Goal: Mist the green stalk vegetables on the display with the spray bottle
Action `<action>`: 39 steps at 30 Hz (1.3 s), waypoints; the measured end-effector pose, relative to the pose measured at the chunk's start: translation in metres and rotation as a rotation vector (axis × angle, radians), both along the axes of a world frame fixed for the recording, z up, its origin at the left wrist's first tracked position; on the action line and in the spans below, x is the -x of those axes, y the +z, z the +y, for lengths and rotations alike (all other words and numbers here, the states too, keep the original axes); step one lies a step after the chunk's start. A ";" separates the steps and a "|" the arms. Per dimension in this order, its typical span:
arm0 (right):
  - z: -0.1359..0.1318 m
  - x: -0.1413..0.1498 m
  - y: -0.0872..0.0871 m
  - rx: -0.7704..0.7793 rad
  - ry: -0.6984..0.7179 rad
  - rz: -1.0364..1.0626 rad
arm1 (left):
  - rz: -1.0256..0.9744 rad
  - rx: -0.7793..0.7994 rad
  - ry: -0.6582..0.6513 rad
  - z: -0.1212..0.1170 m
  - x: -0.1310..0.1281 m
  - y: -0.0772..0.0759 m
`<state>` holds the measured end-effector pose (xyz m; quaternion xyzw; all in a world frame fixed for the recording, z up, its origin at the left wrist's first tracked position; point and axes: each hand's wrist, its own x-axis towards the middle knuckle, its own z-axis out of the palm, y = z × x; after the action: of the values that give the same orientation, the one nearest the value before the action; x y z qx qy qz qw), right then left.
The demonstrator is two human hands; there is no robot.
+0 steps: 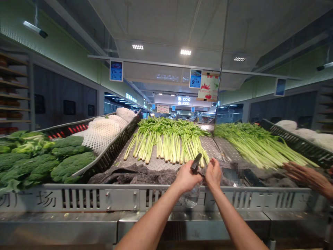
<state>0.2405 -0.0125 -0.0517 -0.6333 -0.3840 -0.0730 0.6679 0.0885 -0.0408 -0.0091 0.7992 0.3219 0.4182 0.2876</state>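
My left hand (187,177) is wrapped round a clear spray bottle (191,198) with a dark nozzle head (196,163) that points up and forward. Beside it, my right hand (213,173) has its fingers curled together near the cut ends of the rightmost stalks. Whether something is between those fingers is hidden. In front of both hands, bunches of celery (169,144) lie in a row, leaves away from me and pale stalk ends toward me.
Left of the celery, a black plastic divider (114,149) separates broccoli (73,163) and foam-netted produce (104,130). Dark crumpled cloth (145,175) lies behind the grey slatted front rail (122,199). At right, a mirror (249,114) reflects the celery and a hand (299,177). Price signs (195,78) hang above.
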 end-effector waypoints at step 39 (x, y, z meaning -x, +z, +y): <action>0.001 0.006 -0.002 0.116 0.076 -0.319 | -0.207 0.058 0.074 0.018 0.009 0.015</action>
<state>0.2346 -0.0120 -0.0541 -0.6362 -0.5124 -0.1247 0.5632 0.0797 -0.0223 0.0058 0.7306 0.3318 0.4994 0.3267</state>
